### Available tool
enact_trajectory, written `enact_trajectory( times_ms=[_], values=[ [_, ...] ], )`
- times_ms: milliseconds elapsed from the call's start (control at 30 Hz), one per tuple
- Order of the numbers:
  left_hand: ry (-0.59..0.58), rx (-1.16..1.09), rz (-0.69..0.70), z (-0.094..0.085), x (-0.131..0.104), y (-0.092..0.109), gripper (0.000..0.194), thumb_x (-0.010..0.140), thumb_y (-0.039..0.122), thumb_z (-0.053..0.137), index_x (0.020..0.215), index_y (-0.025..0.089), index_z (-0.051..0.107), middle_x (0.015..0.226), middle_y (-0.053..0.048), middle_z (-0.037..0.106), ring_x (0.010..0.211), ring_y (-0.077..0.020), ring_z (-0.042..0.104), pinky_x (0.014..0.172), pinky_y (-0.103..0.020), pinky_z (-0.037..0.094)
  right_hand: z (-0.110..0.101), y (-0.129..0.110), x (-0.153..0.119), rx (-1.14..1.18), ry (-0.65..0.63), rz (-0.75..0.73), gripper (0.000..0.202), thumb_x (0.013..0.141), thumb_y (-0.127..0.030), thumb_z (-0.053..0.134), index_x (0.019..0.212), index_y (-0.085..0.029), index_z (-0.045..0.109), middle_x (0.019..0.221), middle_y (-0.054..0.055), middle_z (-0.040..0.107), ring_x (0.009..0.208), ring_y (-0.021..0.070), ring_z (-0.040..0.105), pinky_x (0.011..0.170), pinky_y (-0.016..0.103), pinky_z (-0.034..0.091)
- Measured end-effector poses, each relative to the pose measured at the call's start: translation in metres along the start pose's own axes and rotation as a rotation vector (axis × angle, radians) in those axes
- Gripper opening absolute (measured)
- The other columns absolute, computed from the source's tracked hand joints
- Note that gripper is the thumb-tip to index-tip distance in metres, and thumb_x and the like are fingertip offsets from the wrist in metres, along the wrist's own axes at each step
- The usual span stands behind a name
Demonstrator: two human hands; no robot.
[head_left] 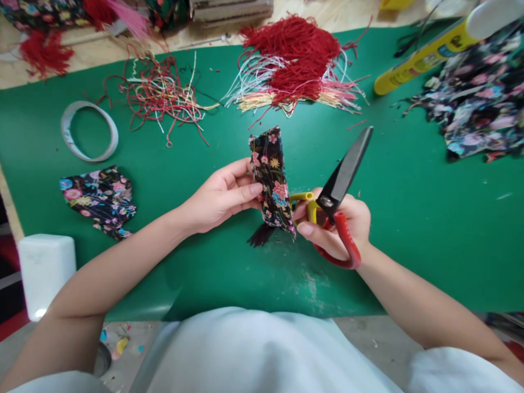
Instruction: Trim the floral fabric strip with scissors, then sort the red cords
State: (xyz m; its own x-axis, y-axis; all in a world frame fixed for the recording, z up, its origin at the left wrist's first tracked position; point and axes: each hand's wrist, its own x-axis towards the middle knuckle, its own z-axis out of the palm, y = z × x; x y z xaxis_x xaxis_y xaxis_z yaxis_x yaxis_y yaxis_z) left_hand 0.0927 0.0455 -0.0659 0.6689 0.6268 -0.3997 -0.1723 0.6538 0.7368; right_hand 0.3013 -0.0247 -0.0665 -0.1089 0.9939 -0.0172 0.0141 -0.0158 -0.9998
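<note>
A black floral fabric piece point(270, 180) is pinched upright between the thumb and fingers of my left hand point(229, 191), in the middle of the view. Dark fringe point(262, 234) shows below the fabric's lower edge. My right hand point(347, 218) is wrapped around scissors point(339, 180) with one red and one yellow handle. Their dark blades point up and away to the right and look closed together. The right fingertips are close to the fabric's lower right edge; whether they touch it I cannot tell.
A green mat point(184, 278) covers the table. Red thread point(295, 54) and tangled cords point(164, 98) lie behind. Left are a tape ring point(112, 139), floral fabric point(102, 199) and a white box point(47, 273). Right are a yellow tube point(426, 54) and floral scraps point(483, 103).
</note>
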Motion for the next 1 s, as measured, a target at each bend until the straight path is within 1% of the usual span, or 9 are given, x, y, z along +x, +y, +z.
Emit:
enact_trajectory(
  times_ms=[233,333,433,533,633,700,767,867,1000],
  values=[
    [-0.015,0.016,-0.002,0.001,0.0,-0.001,0.042,0.08,0.041,0.084,0.111,0.021,0.064,0.105,-0.002,0.076,0.09,-0.014,0.074,0.08,-0.025,0.062,0.001,-0.001,-0.001,-0.005,-0.003,-0.032,0.02,0.079,-0.039,0.085,0.074,-0.025,0.071,0.059,-0.002,0.065,0.043,0.0126,0.05,0.04,0.026,0.042],
    [0.008,0.044,-0.005,0.002,-0.002,-0.002,0.043,0.08,0.041,0.082,0.113,0.021,0.064,0.108,-0.003,0.076,0.095,-0.017,0.075,0.082,-0.028,0.063,0.004,-0.002,-0.003,-0.025,0.057,0.012,0.019,0.077,-0.037,0.085,0.073,-0.027,0.07,0.06,-0.002,0.065,0.044,0.0138,0.049,0.039,0.028,0.041],
    [0.022,0.041,0.004,0.002,-0.004,-0.001,0.043,0.077,0.039,0.085,0.11,0.02,0.065,0.107,-0.004,0.077,0.099,-0.0196,0.075,0.085,-0.03,0.062,0.006,-0.003,-0.003,-0.06,0.101,0.061,0.019,0.077,-0.03,0.083,0.069,-0.027,0.066,0.059,-0.003,0.061,0.044,0.013,0.045,0.038,0.028,0.037],
    [0.023,0.025,0.03,0.003,-0.004,0.001,0.041,0.074,0.039,0.087,0.103,0.019,0.067,0.101,-0.003,0.078,0.094,-0.0182,0.075,0.083,-0.028,0.062,0.003,-0.005,-0.001,-0.109,0.01,0.03,0.024,0.076,-0.023,0.081,0.063,-0.026,0.061,0.053,-0.005,0.054,0.043,0.0115,0.043,0.039,0.026,0.034],
    [0.0,0.062,0.054,0.003,-0.003,0.002,0.035,0.083,0.048,0.079,0.1,0.019,0.071,0.095,-0.003,0.078,0.088,-0.0162,0.075,0.077,-0.025,0.061,-0.003,-0.007,0.002,-0.148,-0.137,0.002,0.029,0.076,-0.021,0.079,0.059,-0.024,0.056,0.051,-0.005,0.053,0.043,0.0106,0.044,0.041,0.025,0.036],
    [0.009,0.096,0.057,0.003,-0.002,0.002,0.039,0.089,0.055,0.071,0.101,0.018,0.073,0.095,-0.005,0.079,0.089,-0.0167,0.076,0.075,-0.025,0.061,-0.004,-0.008,0.004,-0.153,-0.173,0.028,0.028,0.078,-0.023,0.078,0.059,-0.024,0.057,0.05,-0.005,0.053,0.042,0.0106,0.043,0.04,0.025,0.036],
    [0.026,0.11,0.054,0.003,-0.002,0.001,0.043,0.091,0.058,0.066,0.107,0.019,0.073,0.099,-0.007,0.08,0.091,-0.0178,0.077,0.076,-0.026,0.062,-0.004,-0.009,0.005,-0.153,-0.155,0.066,0.026,0.078,-0.024,0.077,0.06,-0.024,0.058,0.049,-0.005,0.053,0.042,0.0107,0.041,0.04,0.025,0.035],
    [0.026,0.1,0.047,0.002,-0.002,0.001,0.047,0.092,0.057,0.066,0.118,0.019,0.071,0.11,-0.009,0.08,0.095,-0.02,0.078,0.079,-0.029,0.063,-0.002,-0.01,0.004,-0.155,-0.095,0.098,0.027,0.077,-0.022,0.077,0.058,-0.024,0.058,0.051,-0.004,0.055,0.044,0.011,0.043,0.041,0.025,0.037],
    [0.022,0.086,0.01,0.001,-0.003,0.002,0.046,0.092,0.056,0.066,0.113,0.016,0.073,0.11,-0.011,0.081,0.099,-0.023,0.079,0.083,-0.032,0.064,0.001,-0.013,0.004,-0.149,-0.041,0.116,0.028,0.076,-0.02,0.077,0.057,-0.023,0.057,0.054,-0.003,0.056,0.047,0.0119,0.046,0.044,0.026,0.039]
  ],
)
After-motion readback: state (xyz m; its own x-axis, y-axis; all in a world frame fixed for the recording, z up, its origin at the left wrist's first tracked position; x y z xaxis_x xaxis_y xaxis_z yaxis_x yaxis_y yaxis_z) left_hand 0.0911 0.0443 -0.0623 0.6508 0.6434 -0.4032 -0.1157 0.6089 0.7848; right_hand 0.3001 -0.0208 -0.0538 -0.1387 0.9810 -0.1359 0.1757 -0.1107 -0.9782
